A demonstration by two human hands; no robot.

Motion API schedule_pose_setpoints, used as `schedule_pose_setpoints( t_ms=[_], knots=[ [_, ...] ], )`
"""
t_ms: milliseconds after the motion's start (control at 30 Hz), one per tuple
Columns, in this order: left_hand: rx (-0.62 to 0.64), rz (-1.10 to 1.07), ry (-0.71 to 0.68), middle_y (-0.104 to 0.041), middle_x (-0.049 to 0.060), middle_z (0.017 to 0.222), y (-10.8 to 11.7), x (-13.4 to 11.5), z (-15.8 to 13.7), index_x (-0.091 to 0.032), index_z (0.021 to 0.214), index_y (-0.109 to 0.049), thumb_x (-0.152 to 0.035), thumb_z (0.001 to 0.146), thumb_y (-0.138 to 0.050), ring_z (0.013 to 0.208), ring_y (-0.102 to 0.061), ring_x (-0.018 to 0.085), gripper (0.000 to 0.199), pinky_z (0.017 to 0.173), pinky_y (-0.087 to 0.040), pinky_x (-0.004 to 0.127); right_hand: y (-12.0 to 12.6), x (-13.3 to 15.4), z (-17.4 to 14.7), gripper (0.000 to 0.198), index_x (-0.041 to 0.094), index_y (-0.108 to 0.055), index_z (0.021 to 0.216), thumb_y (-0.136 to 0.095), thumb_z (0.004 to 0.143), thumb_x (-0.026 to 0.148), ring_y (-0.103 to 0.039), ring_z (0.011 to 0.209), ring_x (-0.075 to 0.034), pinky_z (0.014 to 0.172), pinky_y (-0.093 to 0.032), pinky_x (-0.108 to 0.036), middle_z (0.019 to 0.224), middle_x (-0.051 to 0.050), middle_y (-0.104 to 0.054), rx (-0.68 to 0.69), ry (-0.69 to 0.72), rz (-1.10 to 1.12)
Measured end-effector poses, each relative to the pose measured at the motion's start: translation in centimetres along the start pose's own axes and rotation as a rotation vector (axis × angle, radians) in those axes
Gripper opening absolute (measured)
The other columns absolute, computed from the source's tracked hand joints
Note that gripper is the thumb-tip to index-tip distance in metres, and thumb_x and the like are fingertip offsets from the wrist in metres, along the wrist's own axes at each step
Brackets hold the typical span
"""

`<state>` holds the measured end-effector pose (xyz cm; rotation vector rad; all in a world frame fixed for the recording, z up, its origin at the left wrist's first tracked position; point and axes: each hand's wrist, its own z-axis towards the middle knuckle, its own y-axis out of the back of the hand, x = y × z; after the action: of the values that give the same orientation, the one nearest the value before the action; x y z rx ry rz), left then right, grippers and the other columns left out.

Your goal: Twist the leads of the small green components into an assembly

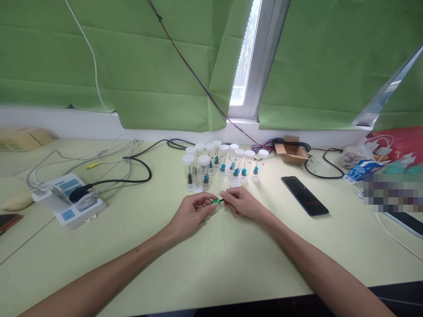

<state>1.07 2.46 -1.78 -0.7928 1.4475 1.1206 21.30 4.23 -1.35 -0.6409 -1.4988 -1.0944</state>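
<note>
Green and small, a piece [216,201] sits just below the centre of the frame, its ends partly covered by fingertips, its shape hard to make out. Behind it, capped tubes [205,169] overlap, the rear ones half hidden. The forearms reach in from the lower corners, cut off by the frame. The left hand [190,215] pinches the piece between thumb and fingers; the right hand [243,202], palm down, clamps its dark end [222,200].
</note>
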Motion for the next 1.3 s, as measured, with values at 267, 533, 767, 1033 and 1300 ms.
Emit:
schedule_pose_setpoints(
  t_ms=[267, 533, 767, 1033, 1300],
  knots=[
    [-0.066, -0.007, 0.02, -0.057, -0.001, 0.07, -0.12, -0.23, 0.05, -0.019, 0.099, -0.07, -0.044, 0.078, -0.07, 0.051, -0.046, 0.009, 0.033, 0.044, -0.04, 0.022, 0.17, -0.43, 0.32, 0.035, 0.019, -0.057, 0.091, -0.058, 0.086, 0.054, -0.052, 0.044, -0.008, 0.037, -0.035, -0.019, 0.067, 0.003, -0.059, -0.005, 0.006, 0.111],
    [-0.059, -0.01, 0.023, -0.056, -0.002, 0.068, -0.08, -0.28, -0.08, -0.02, 0.099, -0.07, -0.044, 0.08, -0.068, 0.053, -0.046, 0.01, 0.03, 0.044, -0.037, 0.021, 0.38, -0.15, 0.14, 0.031, 0.016, -0.059, 0.092, -0.066, 0.082, 0.046, -0.051, 0.045, -0.007, 0.037, -0.034, -0.019, 0.071, 0.002, -0.059, 0.02, 0.028, 0.177],
    [-0.021, 0.004, 0.039, -0.064, 0.002, 0.079, -0.05, -0.39, -0.2, -0.019, 0.105, -0.068, -0.045, 0.084, -0.064, 0.055, -0.046, 0.01, 0.034, 0.046, -0.038, 0.022, 0.34, 0.09, 0.01, 0.042, 0.018, -0.051, 0.068, -0.056, 0.087, 0.055, -0.038, 0.035, -0.005, 0.037, -0.027, -0.019, 0.05, 0.006, -0.051, 0.018, -0.026, 0.111],
    [-0.039, -0.032, 0.015, -0.066, 0.003, 0.077, -0.11, -0.64, -0.16, -0.019, 0.1, -0.069, -0.045, 0.08, -0.068, 0.054, -0.05, 0.01, 0.033, 0.045, -0.04, 0.022, 0.19, -0.13, 0.11, 0.05, 0.018, -0.052, 0.066, -0.046, 0.091, 0.061, -0.038, 0.034, -0.005, 0.037, -0.029, -0.019, 0.047, 0.006, -0.047, 0.01, -0.046, 0.06],
    [-0.087, -0.139, 0.031, -0.064, 0.003, 0.072, 0.07, -0.72, 0.24, -0.016, 0.093, -0.069, -0.046, 0.078, -0.07, 0.051, -0.05, 0.011, 0.034, 0.042, -0.04, 0.023, 0.67, 0.02, 0.19, 0.036, 0.019, -0.059, 0.101, -0.068, 0.08, 0.047, -0.055, 0.049, -0.009, 0.038, -0.036, -0.019, 0.072, 0.002, -0.061, 0.02, 0.054, 0.147]
  ],
)
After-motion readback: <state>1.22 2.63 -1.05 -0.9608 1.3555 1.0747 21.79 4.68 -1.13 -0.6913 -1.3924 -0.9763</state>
